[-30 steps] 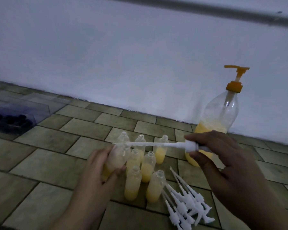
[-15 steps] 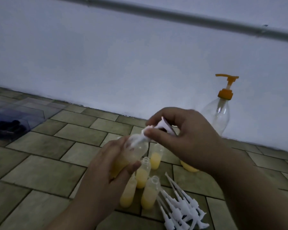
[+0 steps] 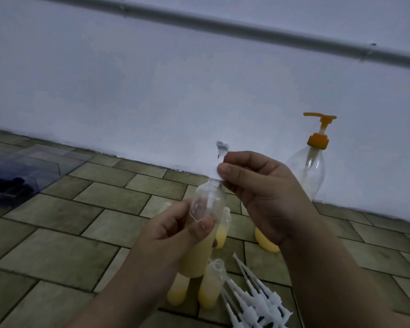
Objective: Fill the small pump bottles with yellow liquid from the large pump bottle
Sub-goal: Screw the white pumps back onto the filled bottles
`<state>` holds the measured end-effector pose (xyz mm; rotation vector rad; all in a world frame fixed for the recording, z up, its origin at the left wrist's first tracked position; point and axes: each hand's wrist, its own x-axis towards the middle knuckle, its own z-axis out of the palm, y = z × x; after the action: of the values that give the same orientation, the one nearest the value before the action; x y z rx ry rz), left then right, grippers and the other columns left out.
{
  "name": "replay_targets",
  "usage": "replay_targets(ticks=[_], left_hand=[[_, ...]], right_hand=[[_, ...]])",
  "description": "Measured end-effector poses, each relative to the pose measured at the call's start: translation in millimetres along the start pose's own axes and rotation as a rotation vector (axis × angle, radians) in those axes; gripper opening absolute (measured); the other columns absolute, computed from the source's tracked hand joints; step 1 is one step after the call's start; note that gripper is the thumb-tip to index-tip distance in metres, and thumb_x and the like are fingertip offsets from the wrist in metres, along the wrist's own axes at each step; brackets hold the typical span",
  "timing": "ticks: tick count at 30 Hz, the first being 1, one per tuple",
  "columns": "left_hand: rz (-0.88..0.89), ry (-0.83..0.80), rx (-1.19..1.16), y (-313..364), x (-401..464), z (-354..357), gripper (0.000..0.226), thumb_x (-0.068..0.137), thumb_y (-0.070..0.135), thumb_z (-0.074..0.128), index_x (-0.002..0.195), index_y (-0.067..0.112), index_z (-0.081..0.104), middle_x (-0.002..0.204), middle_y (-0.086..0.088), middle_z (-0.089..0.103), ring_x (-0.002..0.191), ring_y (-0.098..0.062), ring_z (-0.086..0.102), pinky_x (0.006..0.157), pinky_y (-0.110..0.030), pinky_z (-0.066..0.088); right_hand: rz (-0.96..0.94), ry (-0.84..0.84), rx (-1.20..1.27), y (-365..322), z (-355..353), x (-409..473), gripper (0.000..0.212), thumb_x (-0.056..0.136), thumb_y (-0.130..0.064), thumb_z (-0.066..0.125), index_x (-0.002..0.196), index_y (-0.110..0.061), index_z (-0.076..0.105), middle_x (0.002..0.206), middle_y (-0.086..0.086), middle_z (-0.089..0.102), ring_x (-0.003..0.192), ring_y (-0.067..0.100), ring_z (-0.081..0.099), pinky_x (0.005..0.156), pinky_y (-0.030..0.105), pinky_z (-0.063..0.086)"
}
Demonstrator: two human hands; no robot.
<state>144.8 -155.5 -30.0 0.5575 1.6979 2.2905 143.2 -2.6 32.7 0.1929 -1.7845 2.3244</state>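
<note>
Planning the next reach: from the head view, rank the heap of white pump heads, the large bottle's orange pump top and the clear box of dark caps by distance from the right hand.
1. Heap of white pump heads, just below the right hand.
2. Orange pump top, up by the wall on the right.
3. Clear box of dark caps, far left.

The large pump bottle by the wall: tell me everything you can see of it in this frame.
The large pump bottle stands upright on the tiled floor against the white wall, right of the hands. Its body looks like clear plastic, mostly empty, with yellow liquid only at the bottom. An orange collar and an orange pump head sit on top, spout pointing left. The right hand covers its lower middle in view; neither hand appears to touch it.
</note>
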Motion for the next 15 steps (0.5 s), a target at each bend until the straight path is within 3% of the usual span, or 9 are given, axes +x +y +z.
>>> replay_targets(ticks=[4, 7, 11, 15], left_hand=[[-0.015, -0.026, 0.002, 2.2, 0.3, 2.8, 0.036, 0.059, 0.04, 0.074, 0.093, 0.031, 0.073, 0.092, -0.005, 0.072, 0.074, -0.018, 0.067, 0.066, -0.031, 0.051], [-0.028, -0.017, -0.031, 4.8, 1.6, 2.1, 0.036, 0.058, 0.037, 0.075, 0.092, 0.025, 0.075, 0.092, -0.008, 0.072, 0.072, -0.019, 0.066, 0.067, -0.035, 0.05], [-0.025, -0.009, -0.049, 11.9, -0.4, 2.5, 0.028, 0.063, 0.033, 0.067, 0.089, 0.024, 0.076, 0.09, -0.01, 0.071, 0.071, -0.021, 0.065, 0.068, -0.039, 0.05], [-0.035, -0.018, -0.05, 15.3, -0.4, 0.9, 0.031, 0.062, 0.036, 0.067, 0.088, 0.021, 0.075, 0.087, -0.013, 0.071, 0.07, -0.023, 0.064, 0.065, -0.039, 0.05]], right_hand=[[0.003, 0.079, -0.062, 4.1, 2.3, 1.4, 0.026, 0.045, -0.021, 0.081, 0.065, -0.014, 0.066, 0.073, 0.007, 0.064, 0.071, 0.016, 0.061, 0.074, 0.032, 0.048], [0.027, 0.04, 0.068, 3.3, 3.9, -0.7, 0.023, 0.057, -0.017, 0.075, 0.073, -0.005, 0.064, 0.088, 0.016, 0.068, 0.08, 0.021, 0.063, 0.082, 0.035, 0.052], [0.037, 0.058, 0.241, 4.1, 9.5, -0.2, 0.031, 0.053, -0.006, 0.072, 0.081, -0.007, 0.059, 0.069, 0.007, 0.065, 0.065, 0.015, 0.064, 0.072, 0.029, 0.053], [0.094, 0.052, 0.231, 0.3, 14.3, 2.4, 0.038, 0.057, -0.007, 0.072, 0.094, -0.003, 0.064, 0.076, 0.006, 0.067, 0.073, 0.015, 0.063, 0.082, 0.035, 0.051]])
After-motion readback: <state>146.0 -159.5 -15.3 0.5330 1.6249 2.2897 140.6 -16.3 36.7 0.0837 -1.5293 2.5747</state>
